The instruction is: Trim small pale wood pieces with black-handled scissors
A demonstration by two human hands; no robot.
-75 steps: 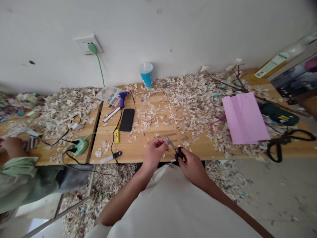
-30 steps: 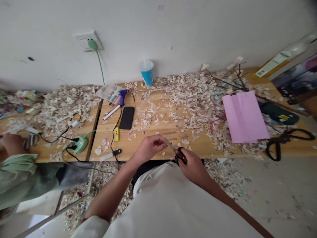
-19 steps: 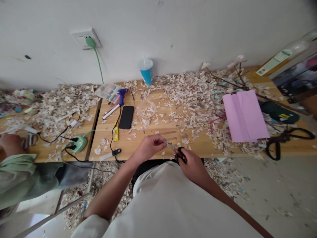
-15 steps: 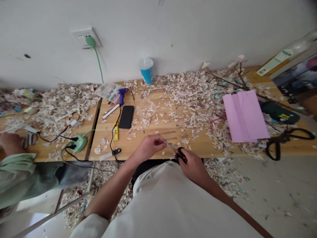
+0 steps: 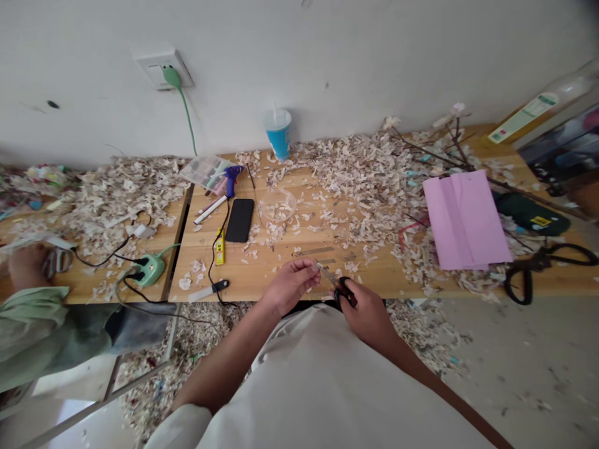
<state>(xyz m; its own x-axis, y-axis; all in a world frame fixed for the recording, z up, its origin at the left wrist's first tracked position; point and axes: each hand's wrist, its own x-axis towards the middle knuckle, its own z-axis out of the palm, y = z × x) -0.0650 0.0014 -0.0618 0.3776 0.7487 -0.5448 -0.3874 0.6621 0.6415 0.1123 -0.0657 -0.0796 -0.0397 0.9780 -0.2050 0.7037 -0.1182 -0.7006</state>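
Note:
My right hand [image 5: 367, 313] grips a pair of scissors [image 5: 345, 290] by its black handles, and the metal blades point up and to the left. The fingertips of my left hand [image 5: 291, 284] are pinched together right by the blade tips. Whatever lies in that pinch is too small to name; a pale speck shows there. Both hands are over the table's front edge, close to my body. Just beyond them, thin greyish strips [image 5: 314, 251] lie on the wooden table [image 5: 262, 274].
Pale scraps [image 5: 365, 168] cover much of the table. Left of my hands are a phone [image 5: 240, 220], a glue gun [image 5: 231, 179] and a knife [image 5: 206, 292]. To the right are pink paper [image 5: 468, 221] and large black-handled shears [image 5: 524, 277]. A co-worker's hand [image 5: 29, 265] is far left.
My left hand has shifted slightly right, nearer the scissors, with its fingers turned more upward. My right hand and scissors stay almost in place. The co-worker's hand has moved a little right.

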